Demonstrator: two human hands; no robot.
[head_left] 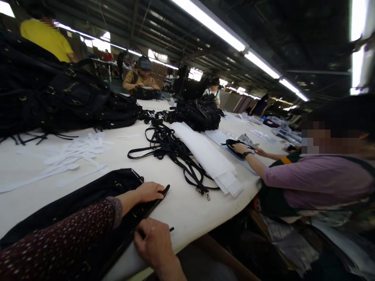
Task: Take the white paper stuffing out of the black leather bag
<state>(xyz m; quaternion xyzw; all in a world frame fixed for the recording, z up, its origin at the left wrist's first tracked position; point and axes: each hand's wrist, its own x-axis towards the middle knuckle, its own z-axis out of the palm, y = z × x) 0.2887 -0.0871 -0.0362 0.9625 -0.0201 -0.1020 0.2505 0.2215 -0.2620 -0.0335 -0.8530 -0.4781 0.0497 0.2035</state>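
Observation:
A black bag [96, 195] with small brass-coloured fittings lies flat on the white table in front of me, partly under my left forearm. My left hand [150, 191] is closed over the far end of the bag, where a narrow black strap end [166, 190] sticks out past the fingers. Nearer to me, my right hand [156, 240] is curled into a fist at the bag's lower edge, gripping it. From that fist pokes a small dark tip [172, 229], too small to identify.
Black straps with metal clips [175, 152] lie tangled beyond my hands, beside white sheets [211, 160]. Paper strips [79, 152] are scattered left. Black bags [64, 89] are heaped behind, with another pile [195, 113] mid-table. A co-worker [316, 179] handles a black item close on the right.

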